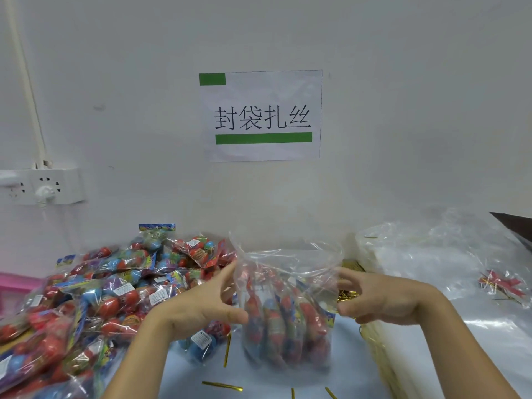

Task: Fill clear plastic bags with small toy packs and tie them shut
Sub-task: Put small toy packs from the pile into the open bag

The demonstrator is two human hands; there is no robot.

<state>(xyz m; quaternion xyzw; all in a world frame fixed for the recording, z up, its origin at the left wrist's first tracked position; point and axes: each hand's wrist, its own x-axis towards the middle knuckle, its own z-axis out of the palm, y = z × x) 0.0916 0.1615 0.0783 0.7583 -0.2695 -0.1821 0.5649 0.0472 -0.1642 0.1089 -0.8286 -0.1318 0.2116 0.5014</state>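
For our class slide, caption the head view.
Both hands hold a filled clear bag upright beside loose toy packs.

We see a pale table [359, 378] set against the wall. On its left lies a heap of toy packs [86, 295]; a filled clear bag [288, 321] stands at centre. Gold twist ties [221, 385] lie scattered in front, and a stack of empty clear bags [431, 254] lies at right.

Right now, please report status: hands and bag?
Left hand and right hand grip clear bag sides. Bag full, untied. Gold twist tie on table.
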